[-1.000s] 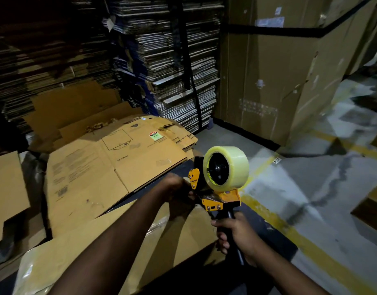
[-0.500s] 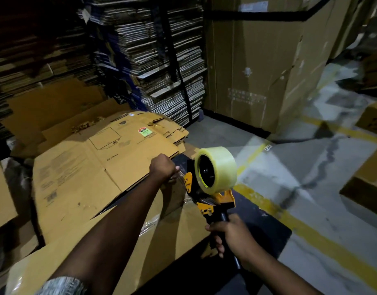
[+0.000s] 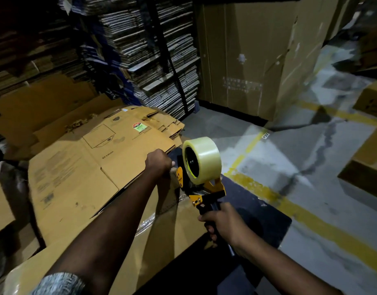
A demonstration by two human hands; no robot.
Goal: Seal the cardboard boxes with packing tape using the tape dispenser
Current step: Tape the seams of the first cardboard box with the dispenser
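I grip the dispenser [image 3: 201, 177] handle in my right hand [image 3: 223, 223] at 5 o'clock, left hand [image 3: 159, 161] pinching the tape end at the box [image 3: 162, 226] edge, centre; tape looks thin and clingy, cardboard light but bendable.

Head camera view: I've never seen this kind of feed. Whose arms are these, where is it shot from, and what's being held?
No machine here: a person wears one camera on the head, looking forward and down at their own arms. The right hand grips the black handle of a yellow tape dispenser carrying a roll of clear tape. The left hand has its fingers curled at the dispenser's front, apparently pinching the tape end. Below lies a cardboard box, with flattened cartons stacked beyond it.
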